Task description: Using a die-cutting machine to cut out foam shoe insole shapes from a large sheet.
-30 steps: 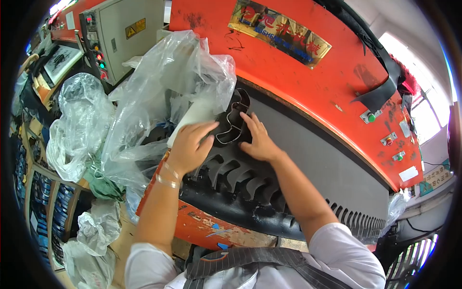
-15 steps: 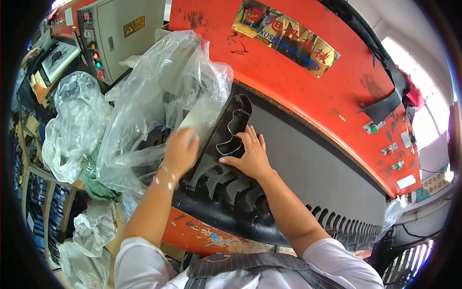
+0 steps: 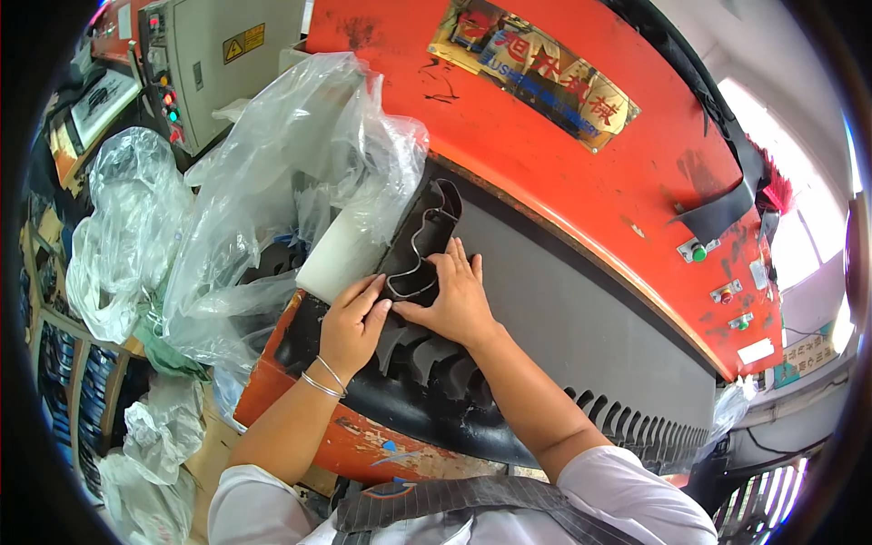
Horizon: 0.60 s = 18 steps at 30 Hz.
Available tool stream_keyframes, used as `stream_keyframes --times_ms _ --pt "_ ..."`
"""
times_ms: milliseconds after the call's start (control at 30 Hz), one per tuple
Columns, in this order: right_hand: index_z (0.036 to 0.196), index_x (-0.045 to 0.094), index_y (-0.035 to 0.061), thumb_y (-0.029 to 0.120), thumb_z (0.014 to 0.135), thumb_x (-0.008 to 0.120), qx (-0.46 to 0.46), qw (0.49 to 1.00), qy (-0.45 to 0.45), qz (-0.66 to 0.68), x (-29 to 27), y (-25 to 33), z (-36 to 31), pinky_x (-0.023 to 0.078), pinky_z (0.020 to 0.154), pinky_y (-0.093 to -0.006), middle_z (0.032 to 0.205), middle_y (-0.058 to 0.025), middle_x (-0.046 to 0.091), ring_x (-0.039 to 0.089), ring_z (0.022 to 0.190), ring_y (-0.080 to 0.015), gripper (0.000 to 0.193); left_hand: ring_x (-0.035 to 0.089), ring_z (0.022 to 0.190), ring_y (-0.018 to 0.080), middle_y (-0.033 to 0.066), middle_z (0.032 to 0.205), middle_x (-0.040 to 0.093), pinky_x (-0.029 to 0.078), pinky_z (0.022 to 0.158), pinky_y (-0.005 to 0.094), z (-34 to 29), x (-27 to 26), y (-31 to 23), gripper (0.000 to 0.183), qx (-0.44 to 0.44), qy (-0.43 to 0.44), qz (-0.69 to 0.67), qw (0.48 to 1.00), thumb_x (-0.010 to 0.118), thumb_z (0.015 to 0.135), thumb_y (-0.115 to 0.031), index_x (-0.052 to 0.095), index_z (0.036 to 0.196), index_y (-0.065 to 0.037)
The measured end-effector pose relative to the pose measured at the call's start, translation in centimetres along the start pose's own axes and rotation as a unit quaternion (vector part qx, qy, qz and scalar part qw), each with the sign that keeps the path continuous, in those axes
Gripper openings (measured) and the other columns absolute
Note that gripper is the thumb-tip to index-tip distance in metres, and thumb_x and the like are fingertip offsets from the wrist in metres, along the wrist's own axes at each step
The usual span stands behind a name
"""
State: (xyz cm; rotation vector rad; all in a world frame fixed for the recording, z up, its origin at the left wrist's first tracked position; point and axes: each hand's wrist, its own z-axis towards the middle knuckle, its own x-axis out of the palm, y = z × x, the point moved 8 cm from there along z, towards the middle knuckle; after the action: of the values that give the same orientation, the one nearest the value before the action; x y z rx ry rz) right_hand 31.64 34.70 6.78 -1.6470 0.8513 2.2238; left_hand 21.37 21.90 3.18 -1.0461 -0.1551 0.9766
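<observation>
A wavy metal cutting die point(image 3: 420, 259) with a bright thin edge stands on the dark grey sheet point(image 3: 572, 291), at the sheet's left end. My right hand point(image 3: 454, 295) is closed round the die's near right side, its thumb by the near end and its fingers along the wall. At the die's near left corner, my left hand point(image 3: 352, 322) has its fingers and thumb closed on the edge; the exact contact is partly hidden. Curved dark strips point(image 3: 422, 356) of the sheet lie just in front of the hands.
An orange-red machine body point(image 3: 545, 173) rises behind the sheet, with push buttons point(image 3: 698, 252) at right. A white slab point(image 3: 341, 254) and a large clear plastic bag point(image 3: 263, 173) lie left. A grey control cabinet point(image 3: 213, 68) stands far left. Scalloped cutouts point(image 3: 636, 427) line the sheet's near edge.
My left hand has come down and right from over the white slab to the die's near left corner. My right hand stays on the die. The whole view has shifted slightly.
</observation>
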Motion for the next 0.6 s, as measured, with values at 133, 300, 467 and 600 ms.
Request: stream_keyframes --times_ms 133,300,467,600 --pt "0.123 0.049 -0.0059 0.054 0.065 0.078 0.022 1.0 -0.006 -0.021 -0.7 0.5 0.5 0.017 0.111 -0.0647 0.143 -0.0393 0.032 0.026 0.139 -0.0492 0.088 0.065 0.101 0.0287 0.0145 0.112 0.067 0.052 0.086 0.034 0.4 0.4 -0.2 0.028 0.007 -0.025 0.014 1.0 0.063 0.092 -0.013 0.066 0.117 -0.002" --pt "0.121 0.049 -0.0054 0.058 0.068 0.071 0.019 0.999 -0.005 -0.035 -1.9 0.3 1.1 0.016 0.11 -0.0678 0.144 -0.0386 0.032 0.024 0.14 -0.0489 0.086 0.065 0.102 0.0291 0.0165 0.113 0.066 0.05 0.088 0.0334 1.2 1.2 -0.2 0.028 0.006 -0.018 0.038 0.999 0.06 0.094 -0.015 0.065 0.118 -0.001" --pt "0.151 0.02 0.0063 0.062 0.072 0.072 0.002 0.997 0.044 0.056 -4.0 -1.3 -0.4 0.017 0.114 -0.0584 0.148 -0.0357 0.026 0.019 0.142 -0.047 0.109 0.062 0.109 0.0311 0.0192 0.118 0.064 0.046 0.096 0.0364 2.2 0.1 -0.7 0.036 -0.037 -0.005 0.123 0.992 0.059 0.094 -0.018 0.059 0.124 0.002" --pt "0.146 0.032 0.0042 0.045 0.076 0.078 -0.139 0.98 -0.071 0.126 -16.6 -7.7 -8.5 0.027 0.114 -0.0496 0.148 -0.0291 0.03 0.025 0.142 -0.0429 0.093 0.06 0.107 0.0313 0.0174 0.112 0.064 0.046 0.094 0.042 3.7 2.6 -8.0 0.037 -0.024 -0.075 0.098 0.992 0.062 0.091 -0.021 0.06 0.121 0.0"
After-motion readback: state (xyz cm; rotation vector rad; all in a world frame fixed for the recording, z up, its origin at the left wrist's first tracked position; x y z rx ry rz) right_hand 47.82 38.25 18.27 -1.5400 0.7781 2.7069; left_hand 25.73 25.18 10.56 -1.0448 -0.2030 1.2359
